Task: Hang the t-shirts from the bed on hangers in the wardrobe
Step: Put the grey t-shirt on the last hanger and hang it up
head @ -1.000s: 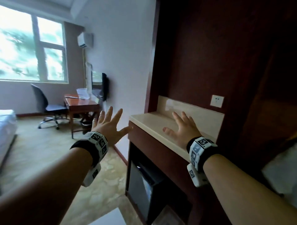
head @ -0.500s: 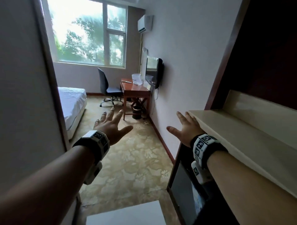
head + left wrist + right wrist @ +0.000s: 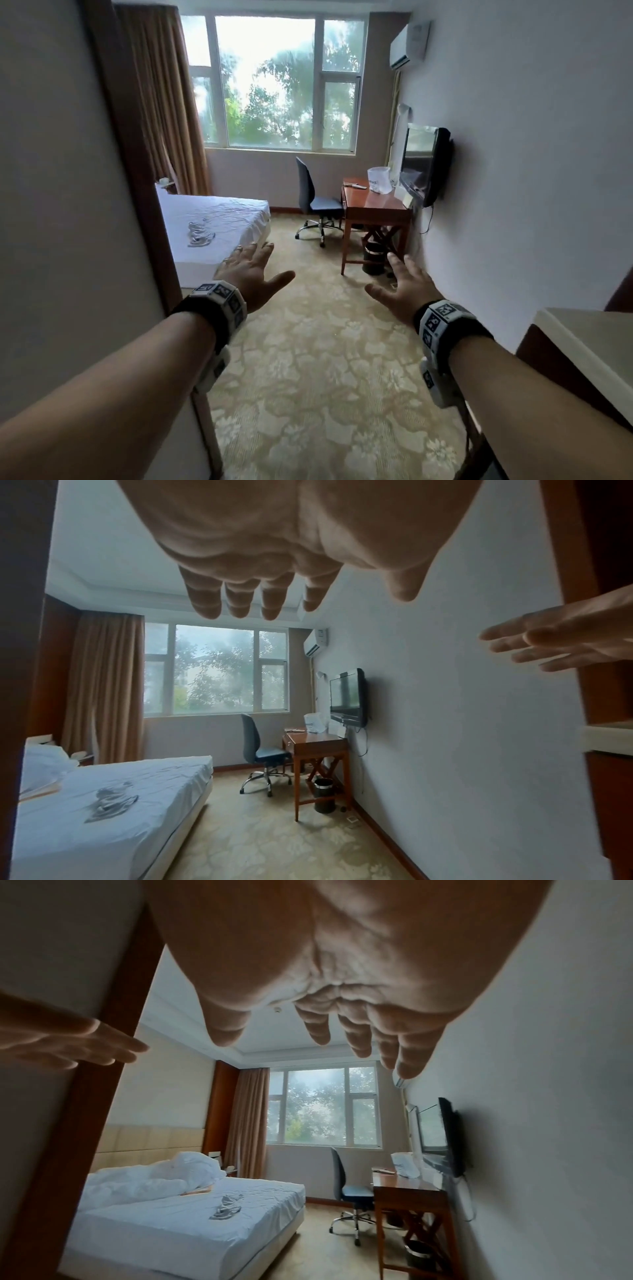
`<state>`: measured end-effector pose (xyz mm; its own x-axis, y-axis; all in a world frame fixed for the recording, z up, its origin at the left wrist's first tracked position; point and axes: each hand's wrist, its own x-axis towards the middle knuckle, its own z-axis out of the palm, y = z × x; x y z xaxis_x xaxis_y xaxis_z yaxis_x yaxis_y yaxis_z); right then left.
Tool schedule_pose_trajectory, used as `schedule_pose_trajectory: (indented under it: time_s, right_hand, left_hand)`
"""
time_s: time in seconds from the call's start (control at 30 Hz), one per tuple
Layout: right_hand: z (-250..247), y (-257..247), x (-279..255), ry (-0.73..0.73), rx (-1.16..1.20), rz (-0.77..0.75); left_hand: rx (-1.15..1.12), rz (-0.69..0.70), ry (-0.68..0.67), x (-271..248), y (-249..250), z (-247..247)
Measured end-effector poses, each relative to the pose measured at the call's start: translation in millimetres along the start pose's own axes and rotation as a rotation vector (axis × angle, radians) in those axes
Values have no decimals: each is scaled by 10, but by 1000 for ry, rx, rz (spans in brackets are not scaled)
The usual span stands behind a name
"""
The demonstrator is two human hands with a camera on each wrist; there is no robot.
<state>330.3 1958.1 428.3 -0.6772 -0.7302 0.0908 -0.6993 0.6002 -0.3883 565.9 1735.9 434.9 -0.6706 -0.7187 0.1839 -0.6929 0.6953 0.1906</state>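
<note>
A crumpled grey t-shirt [image 3: 200,234] lies on the white bed [image 3: 236,212] at the left of the room, also seen in the left wrist view [image 3: 109,800] and the right wrist view [image 3: 226,1207]. My left hand [image 3: 251,270] is held out in the air with fingers spread, empty, short of the bed's near corner. My right hand [image 3: 399,286] is stretched forward over the carpet, fingers straight, holding nothing. No wardrobe or hangers show in any view.
A wall corner with brown trim [image 3: 137,205] stands close on my left. A cream counter [image 3: 582,339] juts in at the right. Farther off are a wooden desk [image 3: 375,205], an office chair [image 3: 317,202], a bin [image 3: 375,260] and a wall television [image 3: 423,164]. Patterned carpet [image 3: 318,359] runs between.
The view has swung left from the dark cabinet and counter to face down the room toward the bed. Both hands stay outstretched and empty.
</note>
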Motion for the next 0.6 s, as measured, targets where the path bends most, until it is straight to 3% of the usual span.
schedule_pose_trajectory:
  time_s: [0.17, 0.37, 0.6]
  right_hand:
    - [440, -320, 915, -69, -6, -95]
    - [958, -650, 2024, -108, 2, -146]
    - [889, -1013, 3552, -26, -10, -142]
  left_hand:
    - [2, -140, -76, 529, -429, 144]
    - [3, -195, -105, 1435, -1012, 450]
    - [-64, -175, -73, 2989, -1423, 470]
